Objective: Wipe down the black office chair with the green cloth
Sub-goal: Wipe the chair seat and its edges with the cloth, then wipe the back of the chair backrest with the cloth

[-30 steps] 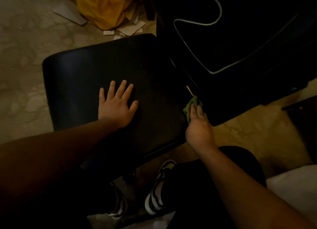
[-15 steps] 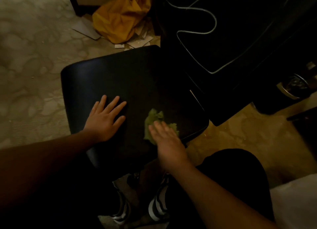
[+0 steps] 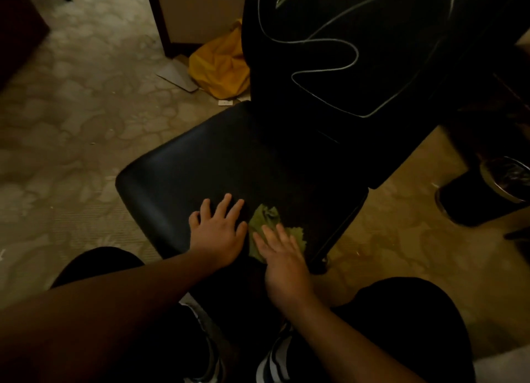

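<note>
Both hands now sit side by side at lower centre: our right hand has slid the green cloth leftward until it lies beside the left hand. Fingers straight, pressing flat. Cloth crumpled, pale against the black office chair seat's near edge.

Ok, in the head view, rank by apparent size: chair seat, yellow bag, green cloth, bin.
1. chair seat
2. yellow bag, partly hidden behind the chair
3. bin, cut off by the frame, so unsure against the bag
4. green cloth
</note>
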The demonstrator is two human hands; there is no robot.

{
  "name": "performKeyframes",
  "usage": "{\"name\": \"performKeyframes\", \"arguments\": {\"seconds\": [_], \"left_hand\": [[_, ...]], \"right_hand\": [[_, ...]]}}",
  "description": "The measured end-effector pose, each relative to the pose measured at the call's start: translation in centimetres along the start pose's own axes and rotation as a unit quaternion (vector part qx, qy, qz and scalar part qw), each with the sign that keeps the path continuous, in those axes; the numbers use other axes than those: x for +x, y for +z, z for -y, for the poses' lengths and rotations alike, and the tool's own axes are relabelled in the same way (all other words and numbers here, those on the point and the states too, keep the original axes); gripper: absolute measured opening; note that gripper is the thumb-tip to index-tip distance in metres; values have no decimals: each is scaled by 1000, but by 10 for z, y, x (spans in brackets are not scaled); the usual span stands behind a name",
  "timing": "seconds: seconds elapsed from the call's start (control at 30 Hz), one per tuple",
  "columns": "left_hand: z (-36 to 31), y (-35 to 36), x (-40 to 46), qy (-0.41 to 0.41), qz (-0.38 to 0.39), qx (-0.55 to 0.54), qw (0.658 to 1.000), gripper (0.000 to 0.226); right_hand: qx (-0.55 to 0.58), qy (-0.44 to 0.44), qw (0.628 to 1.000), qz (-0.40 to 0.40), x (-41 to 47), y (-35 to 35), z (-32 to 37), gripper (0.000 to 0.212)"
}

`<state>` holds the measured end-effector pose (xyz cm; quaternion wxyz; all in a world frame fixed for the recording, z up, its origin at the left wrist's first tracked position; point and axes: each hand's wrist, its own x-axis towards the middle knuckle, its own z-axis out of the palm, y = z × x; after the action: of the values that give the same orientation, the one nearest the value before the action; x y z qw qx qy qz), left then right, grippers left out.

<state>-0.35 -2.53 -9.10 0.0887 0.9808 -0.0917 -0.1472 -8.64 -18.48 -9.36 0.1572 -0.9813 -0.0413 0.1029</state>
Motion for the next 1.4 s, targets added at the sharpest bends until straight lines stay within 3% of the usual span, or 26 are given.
{"name": "performKeyframes", "arguments": {"seconds": [0.17,0.3,0.5,0.67,0.8,0.97,1.03,1.27,1.4], "left_hand": [[46,-23,8,65,2,33,997,56],[81,-25,7,16,4,25,1000,59],[107,-29,-1,-70,42,-13,997,62],[89,-20,-22,-128,67,-60,988,68],[73,-15,-36,-134,45,-40,989,79],[59,-5,-56,-118,35,-13,992,85],[56,-3,-64,-102,35,-8,994,85],[62,-24,-74,56,11,54,997,71],[72,-41,-74,44,-30,31,998,76]], "right_hand": [[-36,-6,999,16,-1,-12,-45,71],[-40,46,998,22,13,-31,-76,86],[-69,138,987,36,51,-56,-101,87],[-73,188,979,43,67,-55,-79,86],[-54,146,988,8,59,-42,-42,84],[-38,-39,998,31,40,-15,24,76],[-44,-75,995,47,28,-6,35,76],[-78,-44,994,66,14,-27,-20,87],[-78,3,995,63,20,-36,-44,86]]}}
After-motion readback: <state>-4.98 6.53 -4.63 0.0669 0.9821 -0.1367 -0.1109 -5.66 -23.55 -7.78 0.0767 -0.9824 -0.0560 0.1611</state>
